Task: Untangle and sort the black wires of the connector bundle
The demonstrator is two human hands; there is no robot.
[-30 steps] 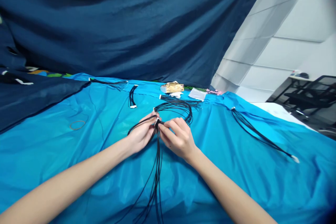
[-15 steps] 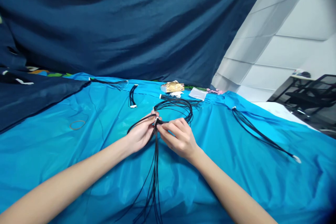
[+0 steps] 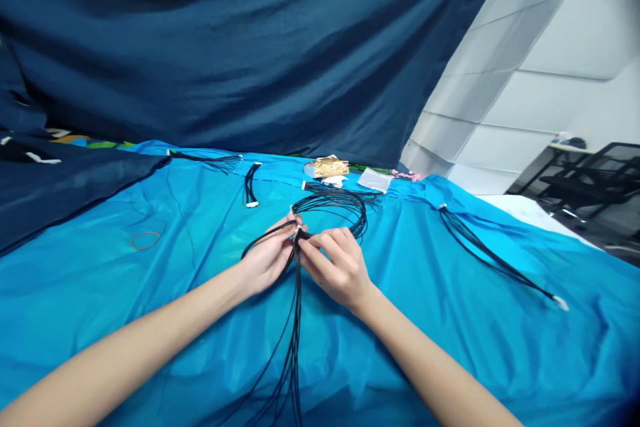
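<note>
In the middle of the head view, my left hand (image 3: 270, 255) is closed on a bundle of black wires (image 3: 299, 307) near a small white connector (image 3: 298, 232). Pinched at the same spot, the fingers of my right hand (image 3: 340, 263) hold the dark wires just right of that connector. Loose wire ends hang down toward the front edge of the view. Beyond the hands the black wires curve in a wide loop (image 3: 363, 213), and a second white connector end (image 3: 293, 211) shows above my left fingertips. The fingers partly hide both connectors.
Other black wire bundles lie on the blue sheet (image 3: 200, 320): a short one (image 3: 250, 185), one at the back left (image 3: 205, 159) and a long one at the right (image 3: 495, 255). A gold packet (image 3: 327, 167), a clear bag (image 3: 375, 179) and a rubber band (image 3: 145, 240) also lie there.
The view has shifted slightly, so the items on the sheet appear a little further left. Both hands keep nearly the same hold, with my right hand marginally lower and further left.
</note>
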